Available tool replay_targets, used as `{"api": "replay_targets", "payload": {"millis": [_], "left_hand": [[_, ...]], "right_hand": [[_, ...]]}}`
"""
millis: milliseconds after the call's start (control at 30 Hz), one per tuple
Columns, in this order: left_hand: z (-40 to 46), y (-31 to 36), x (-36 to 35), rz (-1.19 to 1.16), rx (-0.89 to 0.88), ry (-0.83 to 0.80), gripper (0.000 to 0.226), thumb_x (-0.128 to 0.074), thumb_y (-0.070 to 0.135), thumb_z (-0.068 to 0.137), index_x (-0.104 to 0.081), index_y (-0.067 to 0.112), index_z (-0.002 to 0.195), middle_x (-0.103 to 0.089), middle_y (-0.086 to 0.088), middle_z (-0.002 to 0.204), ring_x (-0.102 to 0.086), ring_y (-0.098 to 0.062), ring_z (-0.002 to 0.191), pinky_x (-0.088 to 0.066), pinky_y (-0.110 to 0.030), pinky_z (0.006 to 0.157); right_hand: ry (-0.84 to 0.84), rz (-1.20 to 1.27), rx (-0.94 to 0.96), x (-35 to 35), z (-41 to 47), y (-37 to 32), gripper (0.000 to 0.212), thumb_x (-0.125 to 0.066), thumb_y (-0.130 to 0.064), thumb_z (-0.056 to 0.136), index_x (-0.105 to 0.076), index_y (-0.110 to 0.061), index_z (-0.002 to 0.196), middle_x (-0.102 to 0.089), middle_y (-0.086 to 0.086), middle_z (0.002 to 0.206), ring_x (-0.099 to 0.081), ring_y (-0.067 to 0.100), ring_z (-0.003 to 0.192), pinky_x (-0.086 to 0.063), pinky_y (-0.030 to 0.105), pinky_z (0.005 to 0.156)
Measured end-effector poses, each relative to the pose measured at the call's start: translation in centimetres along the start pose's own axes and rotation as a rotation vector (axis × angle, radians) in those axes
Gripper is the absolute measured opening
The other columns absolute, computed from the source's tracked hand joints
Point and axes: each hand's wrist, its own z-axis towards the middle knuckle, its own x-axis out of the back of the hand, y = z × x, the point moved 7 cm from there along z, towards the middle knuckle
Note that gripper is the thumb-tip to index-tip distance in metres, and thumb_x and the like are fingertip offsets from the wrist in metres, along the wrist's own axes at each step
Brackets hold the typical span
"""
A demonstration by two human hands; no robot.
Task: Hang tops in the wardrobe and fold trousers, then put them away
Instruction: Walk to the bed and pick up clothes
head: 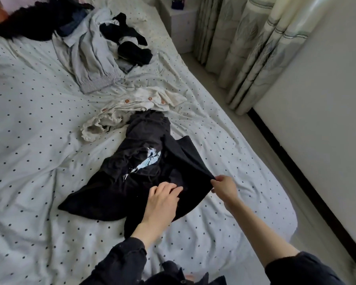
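On the near part of the bed, the left hand (162, 199) lies on a crumpled black garment (144, 167), fingers loosely spread and pressing the cloth; the right hand (224, 187) pinches that garment's right edge, pulling it taut. Soft dark fabric bears a pale blue-white print (150, 159); just beyond it, touching, lies a cream ruffled top (132, 108) with round brownish buttons; farther up sit grey trousers (95, 58) with a gathered elastic waistband, and black pieces (132, 44) heaped beside them. A white dotted sheet (29, 120), creased all over, lies beneath everything; patterned curtains (255, 48) hang in folds at the right, near a pale wall (327, 99).
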Motion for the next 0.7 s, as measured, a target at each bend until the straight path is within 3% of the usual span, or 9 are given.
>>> {"api": "replay_targets", "payload": {"millis": [67,100,167,267,367,467,567,633,700], "left_hand": [[0.0,-2.4,-1.0,0.060,0.119,-0.116,0.052,-0.057,0.023,0.091,-0.041,0.023,0.141,-0.044,0.005,0.140,-0.038,-0.013,0.132,-0.034,-0.034,0.102],[0.1,-3.3,-1.6,0.079,0.154,-0.201,0.057,-0.050,0.025,0.096,-0.026,0.024,0.148,-0.032,0.006,0.149,-0.026,-0.011,0.138,-0.027,-0.034,0.107],[0.1,-4.7,-3.1,0.086,0.214,-0.392,0.062,-0.046,0.027,0.097,-0.014,0.024,0.150,-0.024,0.005,0.153,-0.019,-0.012,0.141,-0.022,-0.036,0.109],[0.0,-4.7,-4.4,0.159,0.233,-0.519,0.047,-0.047,0.032,0.097,-0.035,0.022,0.142,-0.051,0.002,0.134,-0.040,-0.017,0.126,-0.023,-0.034,0.102],[0.5,-3.0,-4.1,0.104,0.208,-0.437,0.026,-0.046,0.032,0.096,-0.058,0.023,0.117,-0.067,0.002,0.108,-0.052,-0.021,0.104,-0.025,-0.028,0.090],[3.4,-0.3,-2.7,-0.168,0.176,-0.375,0.019,-0.052,0.033,0.092,-0.062,0.017,0.088,-0.065,0.001,0.081,-0.057,-0.025,0.088,-0.033,-0.029,0.076],[7.4,1.7,-1.2,-0.537,0.291,-0.292,0.029,-0.064,0.027,0.085,-0.058,0.007,0.066,-0.053,0.006,0.057,-0.052,-0.014,0.063,-0.035,-0.027,0.060],[10.2,3.0,-0.2,-0.707,0.339,-0.221,0.034,-0.065,0.024,0.086,-0.054,-0.001,0.064,-0.049,0.003,0.058,-0.043,-0.011,0.059,-0.032,-0.027,0.060],[12.4,4.6,0.1,-0.834,0.334,-0.232,0.020,-0.062,0.020,0.088,-0.063,0.004,0.075,-0.054,-0.002,0.073,-0.048,-0.011,0.071,-0.036,-0.026,0.070]], "right_hand": [[0.065,0.049,-0.010,1.6,0.3,1.2,0.017,-0.049,-0.005,0.086,-0.063,0.003,0.081,-0.058,0.010,0.070,-0.055,0.024,0.068,-0.038,0.027,0.053],[0.089,0.069,-0.015,2.3,0.3,1.7,0.017,-0.048,-0.006,0.087,-0.063,-0.003,0.079,-0.060,0.009,0.072,-0.059,0.026,0.070,-0.039,0.027,0.050],[0.124,0.120,-0.034,2.7,0.3,2.3,0.018,-0.046,-0.005,0.087,-0.059,-0.006,0.076,-0.061,0.005,0.071,-0.066,0.030,0.077,-0.037,0.026,0.046],[0.095,0.236,-0.082,2.1,0.4,3.4,0.019,-0.044,-0.002,0.088,-0.061,0.002,0.084,-0.065,0.007,0.077,-0.070,0.024,0.071,-0.032,0.022,0.047],[0.064,0.289,-0.112,2.1,0.4,4.1,0.018,-0.044,-0.004,0.091,-0.063,-0.003,0.091,-0.066,0.007,0.088,-0.068,0.020,0.072,-0.035,0.020,0.049],[0.038,0.288,-0.129,2.9,0.3,4.4,0.017,-0.046,-0.008,0.091,-0.062,-0.006,0.097,-0.065,0.006,0.093,-0.065,0.018,0.074,-0.037,0.022,0.055],[0.002,0.281,-0.032,3.9,-0.4,3.5,0.014,-0.051,-0.014,0.092,-0.061,-0.009,0.099,-0.064,0.004,0.092,-0.062,0.012,0.072,-0.038,0.021,0.055],[0.013,0.332,0.037,5.0,-1.0,2.9,0.015,-0.050,-0.019,0.095,-0.061,-0.011,0.099,-0.066,0.002,0.090,-0.062,0.011,0.073,-0.041,0.016,0.055],[0.038,0.353,0.061,5.9,-1.5,2.9,0.018,-0.048,-0.023,0.097,-0.061,-0.012,0.100,-0.067,0.000,0.090,-0.064,0.012,0.077,-0.043,0.016,0.057]]}}
